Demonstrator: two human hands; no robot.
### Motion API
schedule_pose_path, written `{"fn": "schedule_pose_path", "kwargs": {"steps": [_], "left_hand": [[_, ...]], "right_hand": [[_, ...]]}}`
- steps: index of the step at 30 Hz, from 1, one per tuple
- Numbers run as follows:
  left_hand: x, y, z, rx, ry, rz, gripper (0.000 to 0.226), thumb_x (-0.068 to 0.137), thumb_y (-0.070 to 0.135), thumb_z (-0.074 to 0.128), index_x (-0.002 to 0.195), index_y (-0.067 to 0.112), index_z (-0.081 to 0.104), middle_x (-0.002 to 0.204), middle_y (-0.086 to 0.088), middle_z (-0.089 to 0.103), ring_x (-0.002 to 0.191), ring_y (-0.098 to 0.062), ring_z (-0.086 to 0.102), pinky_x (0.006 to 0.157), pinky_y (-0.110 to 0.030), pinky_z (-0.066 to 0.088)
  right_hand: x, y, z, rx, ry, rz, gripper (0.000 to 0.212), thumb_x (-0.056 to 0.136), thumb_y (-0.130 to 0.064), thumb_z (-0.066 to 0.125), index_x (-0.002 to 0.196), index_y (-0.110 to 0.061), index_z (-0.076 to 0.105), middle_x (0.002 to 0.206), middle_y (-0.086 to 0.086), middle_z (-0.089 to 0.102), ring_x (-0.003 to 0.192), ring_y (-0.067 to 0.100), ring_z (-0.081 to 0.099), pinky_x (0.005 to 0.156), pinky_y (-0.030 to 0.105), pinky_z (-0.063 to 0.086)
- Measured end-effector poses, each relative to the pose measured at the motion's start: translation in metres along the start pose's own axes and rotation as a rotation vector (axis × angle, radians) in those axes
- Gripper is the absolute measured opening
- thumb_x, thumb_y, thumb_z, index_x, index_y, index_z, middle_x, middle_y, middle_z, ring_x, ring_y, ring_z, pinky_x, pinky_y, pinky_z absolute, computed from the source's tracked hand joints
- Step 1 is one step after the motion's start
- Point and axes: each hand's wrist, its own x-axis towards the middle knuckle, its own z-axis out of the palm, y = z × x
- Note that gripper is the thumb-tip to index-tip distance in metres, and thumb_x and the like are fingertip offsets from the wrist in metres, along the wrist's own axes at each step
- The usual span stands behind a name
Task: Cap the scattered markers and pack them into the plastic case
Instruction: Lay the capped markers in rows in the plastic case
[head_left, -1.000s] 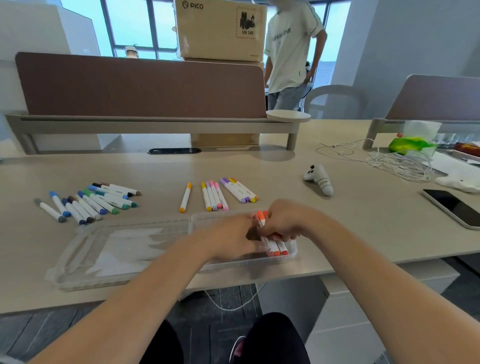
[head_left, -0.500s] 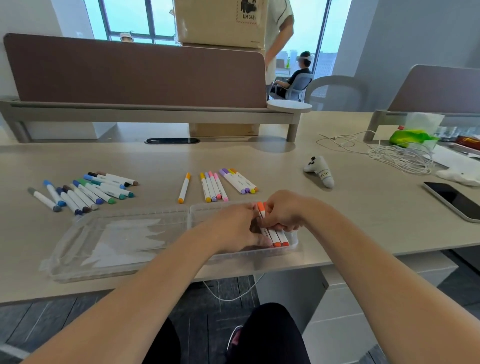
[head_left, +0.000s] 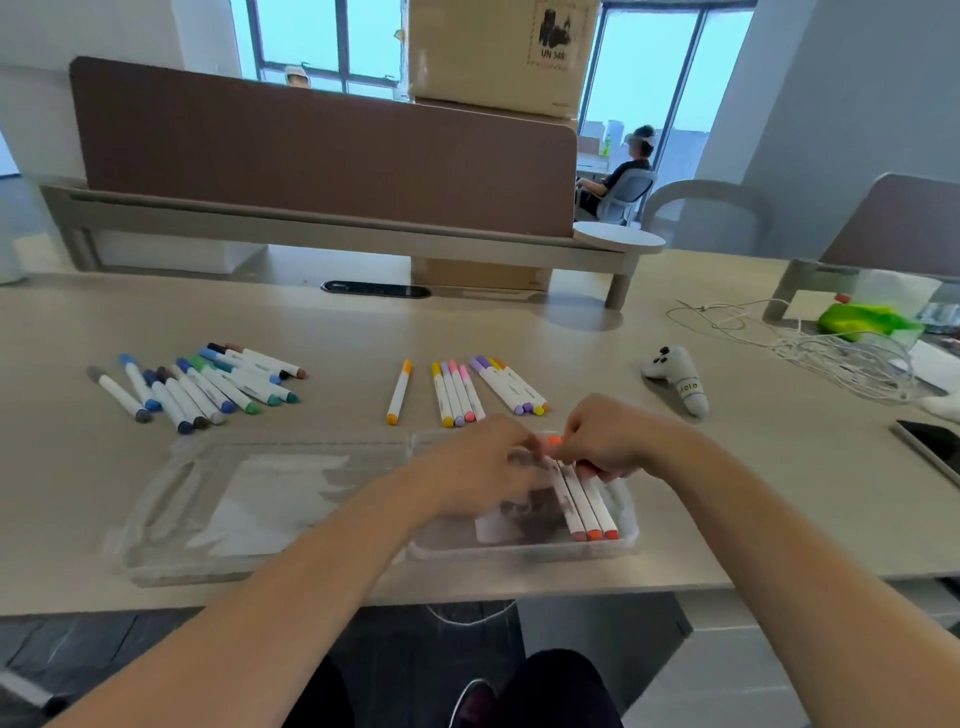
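Both hands at work over the right half of an open clear plastic case lying near the front edge of a beige desk. Left hand curled over the case's right compartment, fingers bent toward the orange markers; whether anything is pinched cannot be told. Right hand clenched on the far ends of those markers, an orange cap showing just left of its fingertips. Three white-barrelled markers with orange near tips side by side against the compartment's right wall, slanting slightly right toward the near edge. Left half of the case lying open and flat.

Farther back on the desk, all capped: a fanned cluster of blue, green and grey markers at left; a single yellow marker apart at centre; just right of it a row of yellow, purple and pink markers, then a small group with purple and yellow caps. At right, a white controller, tangled white cable and a dark phone at the edge of view.
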Motion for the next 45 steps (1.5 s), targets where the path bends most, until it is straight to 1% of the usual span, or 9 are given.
{"fn": "schedule_pose_path", "kwargs": {"steps": [8, 14, 16, 18, 22, 27, 38, 43, 45], "left_hand": [[0.014, -0.037, -0.059, -0.039, 0.34, -0.202, 0.023, 0.096, 0.02, 0.049, 0.092, 0.007, 0.068, 0.09, -0.009, 0.067, 0.083, -0.021, 0.062, 0.071, -0.038, 0.05], [0.023, -0.054, -0.071, -0.141, 0.364, -0.253, 0.024, 0.096, 0.022, 0.05, 0.093, 0.009, 0.069, 0.091, -0.01, 0.07, 0.086, -0.027, 0.065, 0.077, -0.042, 0.053], [0.026, -0.059, -0.07, -0.15, 0.366, -0.269, 0.025, 0.095, 0.022, 0.05, 0.093, 0.007, 0.069, 0.092, -0.012, 0.07, 0.087, -0.029, 0.065, 0.077, -0.045, 0.054], [0.028, -0.062, -0.07, -0.165, 0.37, -0.276, 0.026, 0.096, 0.021, 0.049, 0.094, 0.004, 0.069, 0.093, -0.014, 0.07, 0.087, -0.031, 0.065, 0.078, -0.045, 0.054], [0.029, -0.065, -0.07, -0.17, 0.368, -0.276, 0.027, 0.096, 0.021, 0.048, 0.091, 0.005, 0.069, 0.092, -0.015, 0.069, 0.086, -0.03, 0.065, 0.076, -0.045, 0.054], [0.027, -0.069, -0.072, -0.168, 0.364, -0.3, 0.029, 0.096, 0.022, 0.047, 0.091, 0.004, 0.069, 0.092, -0.018, 0.069, 0.086, -0.033, 0.066, 0.076, -0.046, 0.054], [0.014, -0.058, -0.058, -0.064, 0.388, -0.227, 0.025, 0.099, 0.023, 0.047, 0.079, 0.019, 0.06, 0.072, 0.003, 0.057, 0.066, -0.016, 0.053, 0.057, -0.03, 0.04], [0.004, -0.033, -0.035, -0.037, 0.275, -0.123, 0.018, 0.097, 0.023, 0.055, 0.11, 0.02, 0.066, 0.103, 0.001, 0.067, 0.094, -0.02, 0.061, 0.093, -0.038, 0.049], [-0.001, -0.02, -0.026, -0.003, 0.232, -0.084, 0.028, 0.098, 0.022, 0.054, 0.126, 0.021, 0.061, 0.119, 0.001, 0.063, 0.102, -0.016, 0.057, 0.093, -0.031, 0.047]], "right_hand": [[0.062, -0.04, 0.003, 0.15, 0.117, -0.016, 0.018, 0.091, -0.018, 0.065, 0.088, -0.001, 0.067, 0.072, 0.013, 0.066, 0.055, 0.023, 0.06, 0.059, 0.03, 0.051], [0.091, -0.077, 0.007, -0.011, 0.19, 0.0, 0.026, 0.093, -0.013, 0.058, 0.071, -0.017, 0.044, 0.071, -0.001, 0.045, 0.075, 0.023, 0.05, 0.048, 0.024, 0.03], [0.098, -0.087, 0.008, -0.049, 0.192, -0.011, 0.005, 0.093, -0.014, 0.058, 0.091, -0.013, 0.062, 0.092, 0.003, 0.063, 0.075, 0.022, 0.057, 0.051, 0.025, 0.036], [0.103, -0.093, 0.01, -0.055, 0.191, 0.004, 0.024, 0.092, -0.016, 0.06, 0.115, -0.012, 0.065, 0.107, 0.006, 0.067, 0.077, 0.021, 0.06, 0.06, 0.026, 0.043], [0.11, -0.102, 0.015, -0.139, 0.182, 0.026, 0.01, 0.09, -0.018, 0.06, 0.089, -0.011, 0.067, 0.087, 0.008, 0.067, 0.073, 0.022, 0.062, 0.065, 0.029, 0.048], [0.106, -0.119, 0.012, -0.212, 0.068, 0.085, 0.03, 0.085, -0.022, 0.068, 0.056, -0.014, 0.061, 0.049, 0.003, 0.063, 0.063, 0.023, 0.061, 0.072, 0.033, 0.052], [0.078, -0.096, 0.004, -0.127, 0.184, 0.057, 0.013, 0.082, -0.022, 0.067, 0.079, -0.009, 0.067, 0.076, 0.007, 0.067, 0.069, 0.022, 0.066, 0.076, 0.034, 0.058], [0.013, -0.061, -0.001, 0.057, 0.084, 0.054, 0.029, 0.08, -0.011, 0.058, 0.052, -0.006, 0.055, 0.038, 0.003, 0.052, 0.028, 0.014, 0.041, 0.04, 0.014, 0.034], [-0.009, -0.048, 0.002, 0.084, 0.066, 0.059, 0.027, 0.079, -0.009, 0.056, 0.053, -0.005, 0.052, 0.031, 0.001, 0.043, 0.025, 0.013, 0.034, 0.035, 0.011, 0.025]]}}
